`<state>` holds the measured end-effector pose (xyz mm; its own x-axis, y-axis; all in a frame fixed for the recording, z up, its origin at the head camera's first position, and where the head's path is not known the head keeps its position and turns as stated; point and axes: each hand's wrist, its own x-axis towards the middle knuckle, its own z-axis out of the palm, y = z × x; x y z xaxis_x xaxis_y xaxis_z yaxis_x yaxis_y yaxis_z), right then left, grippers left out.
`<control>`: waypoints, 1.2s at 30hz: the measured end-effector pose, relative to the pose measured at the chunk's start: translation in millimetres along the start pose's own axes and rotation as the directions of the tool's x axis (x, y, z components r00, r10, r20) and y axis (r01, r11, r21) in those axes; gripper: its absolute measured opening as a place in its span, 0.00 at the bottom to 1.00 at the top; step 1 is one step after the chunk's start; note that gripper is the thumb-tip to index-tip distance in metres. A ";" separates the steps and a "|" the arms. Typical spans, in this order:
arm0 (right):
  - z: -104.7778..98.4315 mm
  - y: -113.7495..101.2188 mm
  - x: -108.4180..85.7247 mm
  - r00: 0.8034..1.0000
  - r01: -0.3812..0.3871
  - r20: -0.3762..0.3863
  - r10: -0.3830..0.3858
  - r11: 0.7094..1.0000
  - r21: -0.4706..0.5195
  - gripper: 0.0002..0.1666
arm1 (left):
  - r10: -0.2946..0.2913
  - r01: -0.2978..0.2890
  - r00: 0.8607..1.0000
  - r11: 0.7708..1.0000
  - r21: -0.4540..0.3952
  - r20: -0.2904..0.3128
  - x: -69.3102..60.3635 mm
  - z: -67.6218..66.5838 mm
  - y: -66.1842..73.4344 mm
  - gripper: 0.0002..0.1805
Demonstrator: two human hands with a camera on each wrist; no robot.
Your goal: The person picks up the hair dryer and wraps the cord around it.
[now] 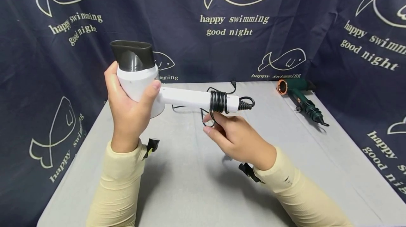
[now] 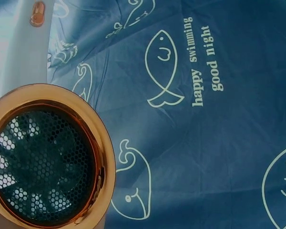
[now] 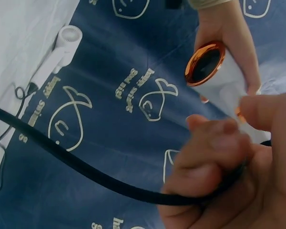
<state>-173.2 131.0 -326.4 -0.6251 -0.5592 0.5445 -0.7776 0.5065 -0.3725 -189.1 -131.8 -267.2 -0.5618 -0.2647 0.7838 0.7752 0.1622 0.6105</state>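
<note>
My left hand (image 1: 128, 117) grips the barrel of a white hair dryer (image 1: 187, 96) and holds it above the table, black nozzle (image 1: 133, 56) upward and handle to the right. The left wrist view shows its copper-rimmed mesh end (image 2: 107, 152) close up. Several turns of black cord (image 1: 219, 102) wrap the handle near its end. Just below that coil, my right hand (image 1: 242, 139) holds a loose stretch of the cord. In the right wrist view the cord (image 3: 100, 179) runs into the curled fingers.
A dark green hair dryer (image 1: 299, 91), cord wound on its handle, lies at the table's right back. The cord's plug (image 1: 233, 83) is near the back edge. Another white hair dryer (image 3: 69, 40) shows in the right wrist view. Dark blue printed curtains (image 1: 184, 15) surround the grey-white table (image 1: 196, 184).
</note>
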 end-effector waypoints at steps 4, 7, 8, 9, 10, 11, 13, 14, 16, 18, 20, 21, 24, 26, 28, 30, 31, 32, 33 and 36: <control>0.1 -5.7 -1.8 0.999 0.004 0.048 -0.004 1.000 -0.001 0.14 | 0.004 -0.003 1.000 0.998 0.061 -0.029 -1.1 -1.5 -6.9 0.42; -1.1 -11.2 -3.8 0.998 -0.003 0.064 0.004 1.000 -0.009 0.16 | 0.004 0.003 0.998 0.993 0.120 -0.056 -1.2 -2.8 -10.4 0.43; -1.6 -13.2 -4.2 0.998 -0.001 0.064 0.002 1.000 -0.011 0.16 | 0.002 0.006 0.998 0.991 0.130 -0.063 -1.1 -3.1 -11.0 0.43; -2.1 -14.9 -4.6 0.998 0.003 0.064 -0.002 1.000 -0.011 0.16 | 0.001 0.009 0.998 0.990 0.140 -0.069 -0.9 -3.5 -11.5 0.43; -2.6 -16.4 -5.0 0.998 0.011 0.061 -0.010 1.000 -0.013 0.16 | 0.002 0.009 0.997 0.989 0.149 -0.074 -0.6 -3.8 -11.9 0.44; -3.1 -17.9 -5.4 0.998 0.019 0.056 -0.018 1.000 -0.016 0.16 | 0.002 0.011 0.997 0.987 0.158 -0.078 -0.2 -4.0 -12.3 0.44; -4.5 -20.7 -5.9 0.998 0.038 0.046 -0.037 0.999 -0.020 0.15 | 0.001 0.014 0.996 0.985 0.169 -0.085 0.3 -4.4 -12.8 0.44; -5.3 -21.9 -6.3 0.998 0.047 0.039 -0.046 0.999 -0.023 0.15 | -0.001 0.016 0.996 0.985 0.174 -0.087 0.4 -4.4 -12.8 0.44; -7.2 -23.9 -6.9 0.998 0.062 0.025 -0.061 0.998 -0.031 0.15 | -0.006 0.022 0.996 0.983 0.183 -0.088 0.6 -4.2 -12.1 0.43; -9.4 -25.3 -7.7 0.997 0.078 0.007 -0.077 0.996 -0.036 0.14 | -0.019 0.037 0.996 0.980 0.196 -0.090 0.6 -3.2 -9.6 0.43; -12.0 -25.9 -8.5 0.995 0.095 -0.015 -0.096 0.994 -0.046 0.12 | -0.039 0.058 0.995 0.975 0.217 -0.091 0.3 -1.8 -5.6 0.42; -13.3 -25.7 -8.8 0.994 0.105 -0.028 -0.106 0.993 -0.054 0.11 | -0.045 0.065 0.995 0.971 0.232 -0.090 0.3 -1.0 -3.4 0.41; -17.1 -23.6 -9.3 0.987 0.141 -0.068 -0.148 0.985 -0.095 0.08 | -0.030 0.050 0.997 0.955 0.293 -0.071 0.2 1.2 1.4 0.40; -19.6 -21.6 -9.4 0.983 0.150 -0.089 -0.162 0.980 -0.134 0.06 | 0.003 0.012 0.999 0.941 0.338 -0.044 0.1 1.8 0.7 0.40; -21.5 -19.3 -9.5 0.980 0.150 -0.103 -0.170 0.973 -0.174 0.05 | 0.043 -0.037 0.999 0.923 0.382 -0.008 0.0 1.2 -3.2 0.41; -23.4 -17.3 -9.4 0.980 0.139 -0.112 -0.165 0.968 -0.209 0.05 | 0.070 -0.077 0.997 0.903 0.422 0.031 -0.2 -0.3 -9.1 0.42; -24.1 -16.3 -9.1 0.980 0.135 -0.116 -0.163 0.966 -0.222 0.04 | 0.075 -0.088 0.996 0.898 0.431 0.047 -0.1 -0.9 -11.9 0.43; -24.7 -15.2 -8.7 0.979 0.133 -0.121 -0.164 0.964 -0.231 0.04 | 0.078 -0.098 0.995 0.895 0.435 0.063 -0.1 -1.5 -14.6 0.43; -25.2 -14.0 -8.3 0.978 0.136 -0.125 -0.169 0.962 -0.237 0.04 | 0.081 -0.108 0.993 0.895 0.433 0.082 0.1 -2.2 -16.8 0.44; -26.4 -9.7 -6.5 0.971 0.154 -0.142 -0.191 0.959 -0.239 0.03 | 0.084 -0.132 0.988 0.902 0.411 0.132 0.6 -3.0 -20.5 0.44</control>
<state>-159.8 147.0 -306.5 -0.4488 -0.5470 0.7067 -0.8256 0.5564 -0.0937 -204.4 -138.1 -279.5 -0.5274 -0.1226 0.8407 0.6545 0.5723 0.4941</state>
